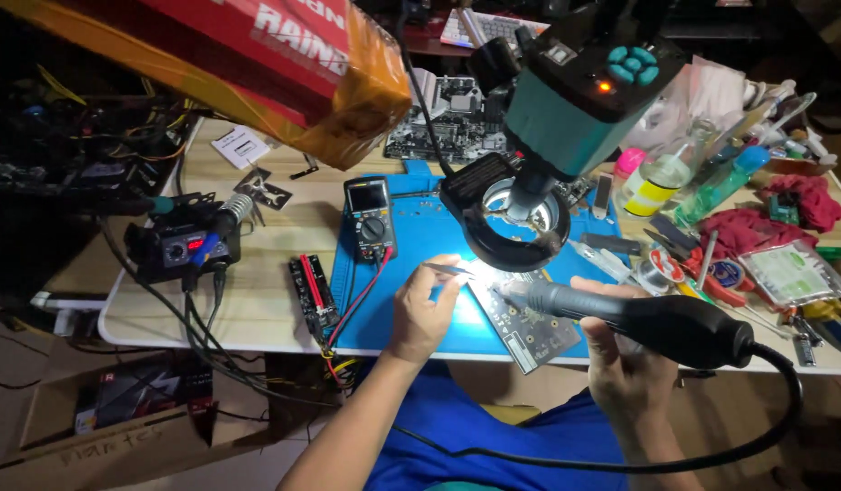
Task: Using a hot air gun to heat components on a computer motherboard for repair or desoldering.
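Right hand (620, 364) nearest lens, fist wrapped round black hot-air handle (661, 325), nozzle angled down onto circuit board (520, 323); board flat on blue mat (411, 273) under microscope ring light (516, 223), so work sits lit; left hand (423, 314) pinches tweezers (449, 269) at board's edge, tips poised beside nozzle; multimeter (370, 218) and soldering station (179, 245) parked left, clear of heat.

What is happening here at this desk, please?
A person sits at a wooden table and works on a grey circuit board lying on a blue mat, under a microscope with a ring light. The left hand holds thin tweezers just above the board. The right hand holds a black hot-air handle whose nozzle points at the board. A multimeter and a soldering station stand to the left.
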